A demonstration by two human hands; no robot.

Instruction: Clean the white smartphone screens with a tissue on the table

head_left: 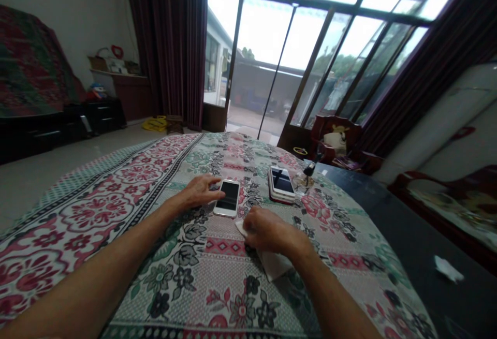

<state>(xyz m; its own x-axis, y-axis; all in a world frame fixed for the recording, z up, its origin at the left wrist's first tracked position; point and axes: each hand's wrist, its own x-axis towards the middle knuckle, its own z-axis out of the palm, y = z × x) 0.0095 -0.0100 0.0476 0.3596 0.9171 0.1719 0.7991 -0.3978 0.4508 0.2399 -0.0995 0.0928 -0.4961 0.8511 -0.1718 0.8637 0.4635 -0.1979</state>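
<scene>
A white phone with a dark screen (pixel 228 197) lies face up on the patterned tablecloth. My left hand (pixel 202 190) rests at its left side, fingers apart, with the thumb over the phone's edge. Just to the right and nearer to me, my right hand (pixel 264 229) is closed on a white tissue (pixel 275 265), which sticks out under the palm and past the fingertips. Beyond my right hand sits a stack of phones (pixel 281 183), the top one white with a dark screen.
Behind the stack, a glass dish (pixel 305 180) stands with a dark object in it. The cloth (pixel 240 297) covers most of the dark table (pixel 404 235). A crumpled white tissue (pixel 448 268) lies at the right. A wooden chair (pixel 336 137) stands beyond, before glass doors.
</scene>
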